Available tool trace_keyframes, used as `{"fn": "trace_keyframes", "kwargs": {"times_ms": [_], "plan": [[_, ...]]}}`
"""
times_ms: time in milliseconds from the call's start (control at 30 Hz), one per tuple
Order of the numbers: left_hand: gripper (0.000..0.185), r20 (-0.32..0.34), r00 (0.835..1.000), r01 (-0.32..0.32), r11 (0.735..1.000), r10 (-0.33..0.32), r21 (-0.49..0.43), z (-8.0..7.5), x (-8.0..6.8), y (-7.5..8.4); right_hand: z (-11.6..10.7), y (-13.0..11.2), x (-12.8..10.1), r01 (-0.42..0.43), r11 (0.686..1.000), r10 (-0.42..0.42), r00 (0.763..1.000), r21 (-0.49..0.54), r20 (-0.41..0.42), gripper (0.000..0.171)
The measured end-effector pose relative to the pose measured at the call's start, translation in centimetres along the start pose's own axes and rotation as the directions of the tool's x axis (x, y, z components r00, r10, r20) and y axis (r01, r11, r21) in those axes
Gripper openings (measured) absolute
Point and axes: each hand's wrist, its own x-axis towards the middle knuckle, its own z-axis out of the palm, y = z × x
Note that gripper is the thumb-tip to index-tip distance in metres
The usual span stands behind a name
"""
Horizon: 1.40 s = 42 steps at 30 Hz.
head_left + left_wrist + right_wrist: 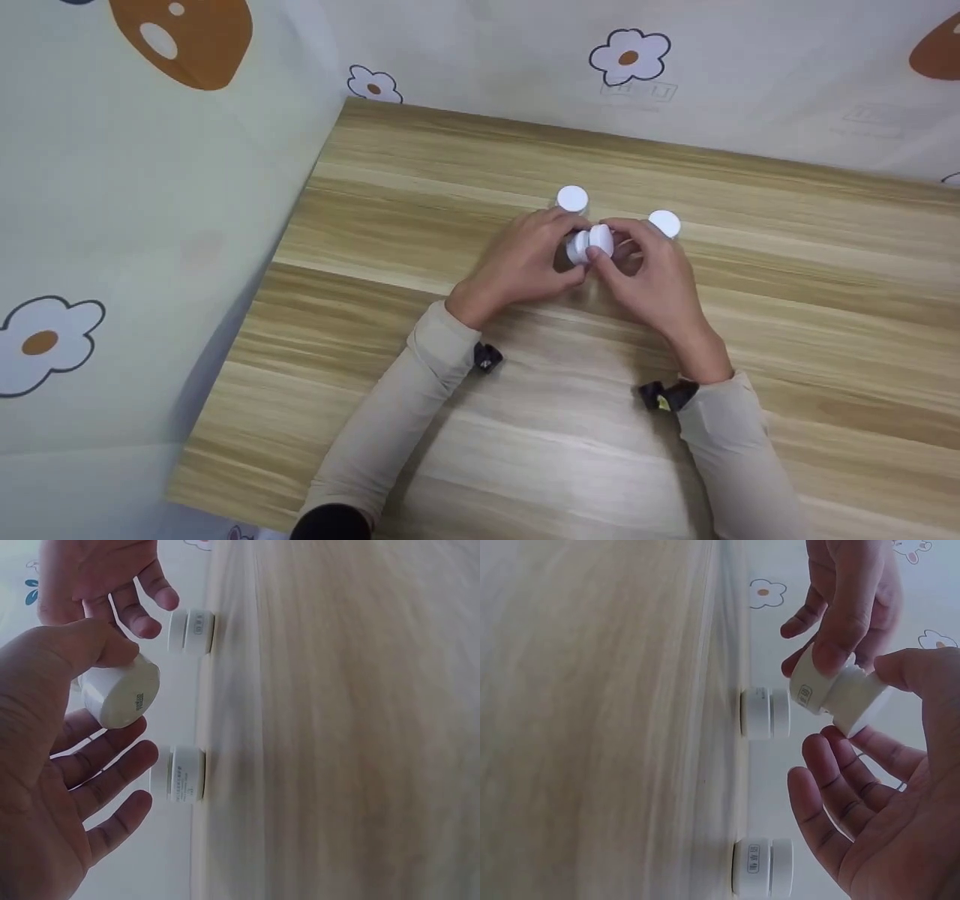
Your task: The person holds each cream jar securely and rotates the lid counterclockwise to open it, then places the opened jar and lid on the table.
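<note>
My left hand (529, 259) grips a small white cream jar (814, 682) between thumb and fingers, lifted above the table. In the left wrist view the flat base of that jar, with small print on it, faces the camera. Its white lid (860, 701) is pinched by the thumb and fingertips of my right hand (652, 274). The lid sits tilted against the jar's mouth, with a gap showing between them in the right wrist view. Two more white jars with lids on stand just beyond the hands, the left jar (572, 199) and the right jar (664, 223).
A wood-grain table (360, 315) lies under both hands. Behind it and along its left side hangs a pale cloth (487, 60) printed with flowers. Black wrist-worn cameras (667, 396) sit at the cuffs of both sleeves.
</note>
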Motion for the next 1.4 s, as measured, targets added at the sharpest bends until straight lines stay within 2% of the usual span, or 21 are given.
{"fn": "trace_keyframes", "kwargs": {"times_ms": [367, 600, 833, 967, 1100, 1267, 1400], "plan": [[0.049, 0.007, 0.999, 0.031, 1.0, -0.031, 0.0, 0.0, 0.0, -0.3, -0.1, 0.2, 0.1, -0.028, 0.999, 0.028, 0.999, 0.029, -0.014, 0.038], [0.047, 0.032, 0.997, 0.065, 0.998, -0.066, 0.013, 0.0, 0.0, -0.4, -0.3, 0.4, 0.1, -0.067, 0.998, 0.067, 0.997, -0.021, 0.031, 0.039], [0.044, 0.043, 0.993, 0.108, 0.994, -0.107, -0.018, 0.2, 0.1, -0.6, -0.3, 0.7, 0.0, -0.101, 0.995, 0.103, 0.992, -0.026, 0.07, 0.041], [0.045, 0.052, 0.989, 0.142, 0.989, -0.14, -0.034, 0.3, 0.1, -0.7, -0.4, 1.0, 0.0, -0.101, 0.994, 0.103, 0.989, -0.031, 0.101, 0.045], [0.051, 0.047, 0.987, 0.153, 0.988, -0.152, -0.007, 0.5, 0.0, -0.8, -0.3, 1.3, 0.0, -0.081, 0.994, 0.088, 0.991, -0.071, 0.103, 0.046], [0.05, 0.046, 0.986, 0.162, 0.987, -0.163, 0.022, 0.6, 0.0, -1.0, -0.3, 1.4, 0.0, -0.076, 0.992, 0.086, 0.992, -0.104, 0.088, 0.044], [0.048, 0.053, 0.985, 0.164, 0.986, -0.164, 0.009, 0.7, 0.0, -1.1, -0.4, 1.5, 0.0, -0.087, 0.99, 0.098, 0.99, -0.109, 0.099, 0.04]]}}
